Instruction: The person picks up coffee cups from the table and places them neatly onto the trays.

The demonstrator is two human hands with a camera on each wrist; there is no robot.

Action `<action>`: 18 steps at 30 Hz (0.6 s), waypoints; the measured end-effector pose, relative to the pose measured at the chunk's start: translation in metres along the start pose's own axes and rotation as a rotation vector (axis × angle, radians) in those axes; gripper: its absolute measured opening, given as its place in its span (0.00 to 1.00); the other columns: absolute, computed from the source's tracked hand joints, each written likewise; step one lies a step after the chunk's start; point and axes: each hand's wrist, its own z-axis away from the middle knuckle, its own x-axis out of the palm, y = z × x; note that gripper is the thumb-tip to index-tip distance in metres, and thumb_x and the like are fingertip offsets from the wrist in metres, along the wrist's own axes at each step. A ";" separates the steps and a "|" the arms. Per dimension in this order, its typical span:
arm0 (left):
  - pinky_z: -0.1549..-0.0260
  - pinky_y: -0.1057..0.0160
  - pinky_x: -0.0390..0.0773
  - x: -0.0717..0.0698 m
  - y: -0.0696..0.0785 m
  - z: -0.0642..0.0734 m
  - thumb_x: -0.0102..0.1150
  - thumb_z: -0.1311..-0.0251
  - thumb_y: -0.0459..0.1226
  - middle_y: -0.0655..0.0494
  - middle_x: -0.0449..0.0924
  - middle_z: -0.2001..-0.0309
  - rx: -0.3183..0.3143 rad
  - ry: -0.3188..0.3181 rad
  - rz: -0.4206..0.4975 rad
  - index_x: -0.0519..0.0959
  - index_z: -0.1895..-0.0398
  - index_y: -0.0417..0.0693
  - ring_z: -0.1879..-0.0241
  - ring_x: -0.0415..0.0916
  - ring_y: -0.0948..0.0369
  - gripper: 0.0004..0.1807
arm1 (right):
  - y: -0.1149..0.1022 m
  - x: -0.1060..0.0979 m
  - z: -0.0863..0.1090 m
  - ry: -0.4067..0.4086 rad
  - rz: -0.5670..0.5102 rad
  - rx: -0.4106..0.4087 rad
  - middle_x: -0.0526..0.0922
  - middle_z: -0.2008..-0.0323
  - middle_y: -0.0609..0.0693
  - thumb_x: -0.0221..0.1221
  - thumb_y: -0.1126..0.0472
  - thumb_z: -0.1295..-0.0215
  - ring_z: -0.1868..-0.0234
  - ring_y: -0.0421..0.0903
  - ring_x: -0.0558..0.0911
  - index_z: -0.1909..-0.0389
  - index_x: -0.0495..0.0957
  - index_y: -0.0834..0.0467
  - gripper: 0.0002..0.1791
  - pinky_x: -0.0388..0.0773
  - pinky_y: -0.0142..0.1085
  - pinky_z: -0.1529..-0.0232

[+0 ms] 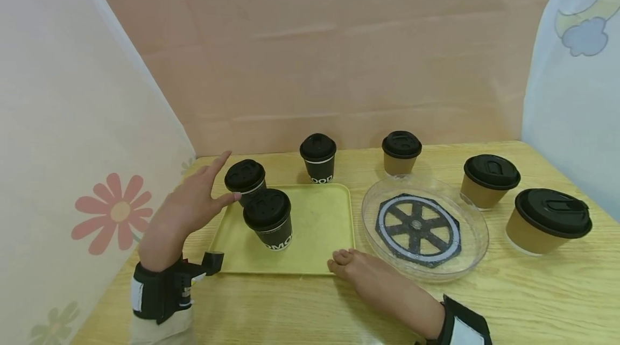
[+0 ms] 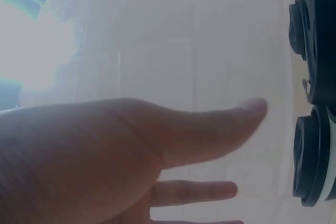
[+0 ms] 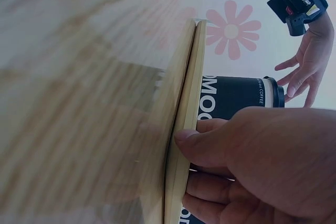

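Note:
My left hand hovers left of the yellow tray, thumb and fingers spread wide and nothing held. Its thumb tip overlaps a black lidded paper coffee cup at the tray's back left in the head view; the left wrist view shows a gap between thumb and the black lids. In front of that cup, a second black coffee cup stands upright on the tray. My right hand pinches the tray's front right corner, its thumb on the edge in the right wrist view.
A third black cup stands behind the tray. Right of the tray lies a round clear dish with a dark spoked pattern. Three brown cups with black lids curve around its back and right. Cloth walls enclose the table.

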 end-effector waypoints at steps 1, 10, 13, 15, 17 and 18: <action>0.46 0.30 0.68 0.000 -0.001 0.001 0.60 0.36 0.49 0.31 0.57 0.28 0.005 0.006 0.007 0.40 0.21 0.57 0.32 0.58 0.31 0.49 | 0.000 0.000 0.000 -0.003 -0.003 0.001 0.80 0.58 0.46 0.58 0.76 0.46 0.59 0.40 0.80 0.53 0.82 0.56 0.20 0.80 0.31 0.56; 0.45 0.32 0.69 0.009 -0.010 0.008 0.58 0.34 0.45 0.28 0.55 0.29 0.042 0.047 0.036 0.37 0.21 0.56 0.35 0.62 0.30 0.48 | -0.002 -0.002 0.000 -0.040 -0.004 0.032 0.82 0.52 0.49 0.57 0.79 0.48 0.52 0.45 0.82 0.50 0.82 0.57 0.25 0.79 0.36 0.46; 0.48 0.34 0.72 0.016 -0.012 0.010 0.57 0.33 0.43 0.28 0.54 0.29 0.059 0.071 0.056 0.38 0.21 0.52 0.39 0.66 0.30 0.47 | -0.001 -0.003 0.001 -0.058 -0.010 0.040 0.82 0.50 0.50 0.57 0.79 0.48 0.49 0.47 0.82 0.49 0.82 0.57 0.26 0.79 0.38 0.45; 0.48 0.35 0.72 0.020 -0.014 0.011 0.56 0.33 0.43 0.28 0.56 0.29 0.063 0.089 0.072 0.40 0.22 0.49 0.39 0.67 0.31 0.45 | -0.001 -0.002 0.001 -0.065 -0.016 0.041 0.82 0.49 0.51 0.56 0.80 0.48 0.49 0.48 0.82 0.49 0.82 0.57 0.26 0.79 0.38 0.45; 0.47 0.35 0.72 0.027 -0.019 0.012 0.55 0.32 0.43 0.30 0.58 0.30 0.067 0.101 0.108 0.45 0.23 0.43 0.38 0.66 0.33 0.42 | -0.001 -0.002 0.002 -0.069 -0.021 0.040 0.82 0.49 0.52 0.56 0.80 0.49 0.49 0.48 0.82 0.48 0.82 0.57 0.27 0.79 0.39 0.45; 0.46 0.35 0.71 0.032 -0.023 0.012 0.55 0.32 0.43 0.30 0.60 0.31 0.069 0.101 0.127 0.47 0.24 0.40 0.37 0.66 0.33 0.40 | -0.001 -0.002 0.002 -0.070 -0.027 0.041 0.82 0.49 0.52 0.56 0.80 0.49 0.48 0.49 0.82 0.48 0.82 0.57 0.27 0.79 0.39 0.45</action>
